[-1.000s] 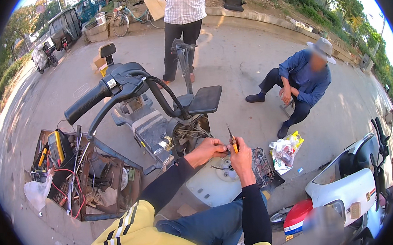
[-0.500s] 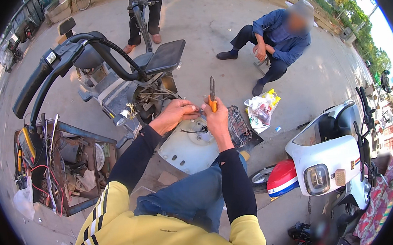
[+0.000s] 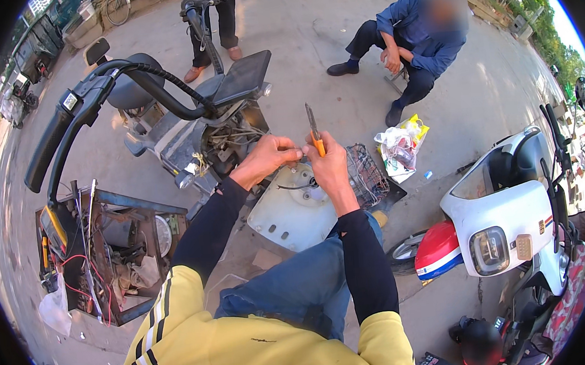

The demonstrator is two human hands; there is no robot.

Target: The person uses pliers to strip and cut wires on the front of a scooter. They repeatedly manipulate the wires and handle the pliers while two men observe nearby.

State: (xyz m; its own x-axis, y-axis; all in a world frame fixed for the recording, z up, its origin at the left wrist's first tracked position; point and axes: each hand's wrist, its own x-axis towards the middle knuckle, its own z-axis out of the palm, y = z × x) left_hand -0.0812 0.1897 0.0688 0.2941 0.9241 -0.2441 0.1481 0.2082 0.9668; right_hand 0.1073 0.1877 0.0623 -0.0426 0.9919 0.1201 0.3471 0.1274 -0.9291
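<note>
My right hand point(image 3: 331, 171) is closed around a pair of pliers with orange handles point(image 3: 317, 143), its dark jaws pointing up and away from me. The thumb and forefinger of my left hand point(image 3: 268, 160) are pinched together close to my right fingertips. Whatever is between them is too small to make out. Below both hands lies a white plastic panel point(image 3: 283, 218) with slots and a round raised part, in front of my knees. A dark wire point(image 3: 294, 187) runs out from that round part.
A stripped electric scooter point(image 3: 200, 128) with black handlebars stands ahead on the left. At left sits a metal toolbox point(image 3: 154, 254) full of parts. To the right are a wire basket point(image 3: 368, 177), plastic bags point(image 3: 400, 149) and a white scooter point(image 3: 498, 215). A person point(image 3: 411, 38) sits beyond.
The whole view has shifted, so most things appear slightly farther right. Both hands remain close together over the panel, and the pliers now lean a little more to the left.
</note>
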